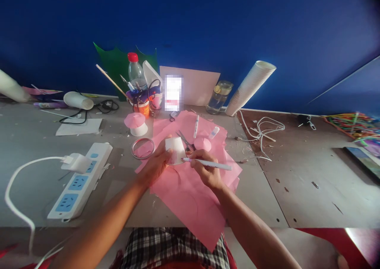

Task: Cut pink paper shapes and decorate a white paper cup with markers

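Observation:
My left hand [160, 160] is closed around the left side of a white paper cup [175, 151], which is held above pink paper [190, 197]. In my right hand [206, 168] is a white marker [215, 165], its pinkish-purple tip at the cup's lower right side. Scissors [185, 140] lie just behind the cup, their handles partly hidden by my right hand. Close by are a pink paper disc [202, 144], a marker cap or small white piece [214, 132] and another white marker [196, 126]. A roll of tape [143, 148] sits left of my left hand.
A power strip [80, 182] with a plugged-in charger occupies the left. Behind stand a pink-topped cup [136, 123], a lit phone [173, 92], a glass jar [219, 97] and a leaning stack of paper cups [251, 87]. White cable [263, 128] lies coiled to the right.

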{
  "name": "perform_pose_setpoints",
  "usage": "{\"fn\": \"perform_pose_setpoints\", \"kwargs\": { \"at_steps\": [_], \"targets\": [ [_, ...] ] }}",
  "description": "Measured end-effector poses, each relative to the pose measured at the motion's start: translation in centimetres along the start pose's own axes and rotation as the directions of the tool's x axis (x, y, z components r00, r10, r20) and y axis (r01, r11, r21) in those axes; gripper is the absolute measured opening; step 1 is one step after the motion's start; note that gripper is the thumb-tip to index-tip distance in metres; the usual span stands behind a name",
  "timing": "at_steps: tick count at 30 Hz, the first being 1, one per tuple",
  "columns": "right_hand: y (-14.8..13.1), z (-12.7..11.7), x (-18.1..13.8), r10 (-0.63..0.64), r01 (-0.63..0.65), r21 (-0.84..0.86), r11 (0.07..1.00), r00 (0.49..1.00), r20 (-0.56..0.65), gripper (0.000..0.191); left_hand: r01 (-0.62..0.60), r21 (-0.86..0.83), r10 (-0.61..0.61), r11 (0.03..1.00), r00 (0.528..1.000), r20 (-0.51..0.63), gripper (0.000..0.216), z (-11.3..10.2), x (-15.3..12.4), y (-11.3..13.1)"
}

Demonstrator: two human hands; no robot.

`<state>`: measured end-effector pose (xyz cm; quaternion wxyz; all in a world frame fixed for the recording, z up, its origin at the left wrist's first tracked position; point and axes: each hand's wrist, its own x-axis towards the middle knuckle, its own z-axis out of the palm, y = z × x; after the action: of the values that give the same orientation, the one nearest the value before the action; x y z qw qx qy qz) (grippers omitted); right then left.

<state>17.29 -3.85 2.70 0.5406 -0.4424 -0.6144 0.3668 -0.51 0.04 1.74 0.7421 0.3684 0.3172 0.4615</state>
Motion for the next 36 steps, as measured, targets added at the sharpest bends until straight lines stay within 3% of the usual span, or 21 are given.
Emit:
{"fn": "perform_pose_setpoints", "kwargs": {
  "at_steps": [36],
  "targets": [
    [-0.09, 0.10, 0.14, -0.035, 0.042, -0.081, 0.996, 0.996, 0.086, 0.006, 0.026, 0.038, -0.025, 0.999, 0.999, -0.024, 0.062, -0.50, 0.24, -0.46]
  ]
}}
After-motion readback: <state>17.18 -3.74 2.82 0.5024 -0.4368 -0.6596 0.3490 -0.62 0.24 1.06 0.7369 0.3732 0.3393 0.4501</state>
